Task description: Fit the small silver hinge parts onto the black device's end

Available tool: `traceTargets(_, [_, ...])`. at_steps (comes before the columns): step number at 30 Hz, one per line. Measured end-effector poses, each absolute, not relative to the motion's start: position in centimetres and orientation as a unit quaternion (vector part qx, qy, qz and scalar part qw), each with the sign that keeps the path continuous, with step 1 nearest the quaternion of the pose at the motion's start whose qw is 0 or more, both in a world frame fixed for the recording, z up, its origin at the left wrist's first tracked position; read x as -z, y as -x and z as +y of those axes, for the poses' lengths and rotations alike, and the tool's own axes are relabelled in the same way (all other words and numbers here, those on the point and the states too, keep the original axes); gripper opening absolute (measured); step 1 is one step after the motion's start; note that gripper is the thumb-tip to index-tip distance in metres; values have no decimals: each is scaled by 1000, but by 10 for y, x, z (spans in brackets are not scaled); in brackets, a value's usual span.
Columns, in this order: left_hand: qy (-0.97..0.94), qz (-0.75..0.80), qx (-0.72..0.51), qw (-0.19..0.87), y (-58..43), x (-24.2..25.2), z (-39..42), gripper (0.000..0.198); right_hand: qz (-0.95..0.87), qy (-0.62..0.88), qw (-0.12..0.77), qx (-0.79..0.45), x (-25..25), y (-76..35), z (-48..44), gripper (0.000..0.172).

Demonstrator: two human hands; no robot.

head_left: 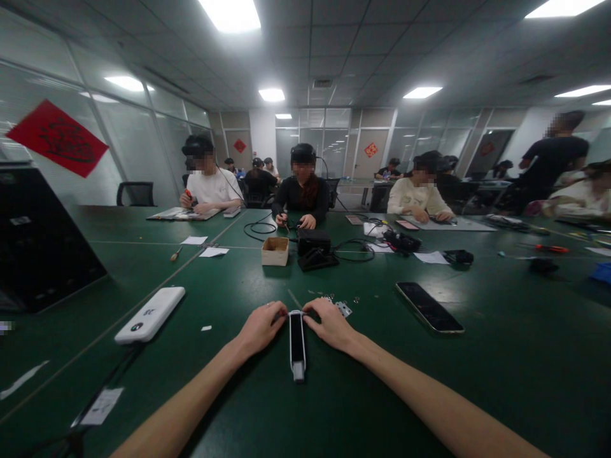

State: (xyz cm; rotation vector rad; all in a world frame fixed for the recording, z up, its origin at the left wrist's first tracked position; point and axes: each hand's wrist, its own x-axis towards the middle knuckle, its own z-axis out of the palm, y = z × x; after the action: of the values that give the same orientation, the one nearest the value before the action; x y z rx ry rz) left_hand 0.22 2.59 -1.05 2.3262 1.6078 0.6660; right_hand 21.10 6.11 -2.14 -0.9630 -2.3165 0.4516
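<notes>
View: head camera only; the clock is centred on the handheld-looking device, twelve pointing away from the wearer.
Slim device: the white-framed, dark-faced device (296, 343) is at the clock's centre, between the forearms, its length along twelve to six, over the green table (372, 420).
Left hand: the left hand (264, 327) is at about ten, fingers drawn narrow, fingertips at the device's far corner; I cannot tell whether they pinch or merely rest.
Right hand: the right hand (330, 323) mirrors it at about two, equally narrow; its grip is likewise unclear.
Far end: matched, light pressure from both sides should work best; uneven force could twist so slender a body.
Near end: at six, a pale tip with no fingers on it, so it could swing unless the hands stay level.
Metal pieces: small loose metal pieces (344, 309) lie near two, just beyond the right hand; a careless knuckle might scatter them.
Phone: the dark phone (429, 307) lies between two and three, well apart.
</notes>
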Motion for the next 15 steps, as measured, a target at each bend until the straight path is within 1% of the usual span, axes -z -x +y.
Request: traceTargets(15, [-794, 553, -222, 115, -3, 11, 26, 11, -873, 362, 283, -166, 22, -211, 62, 19])
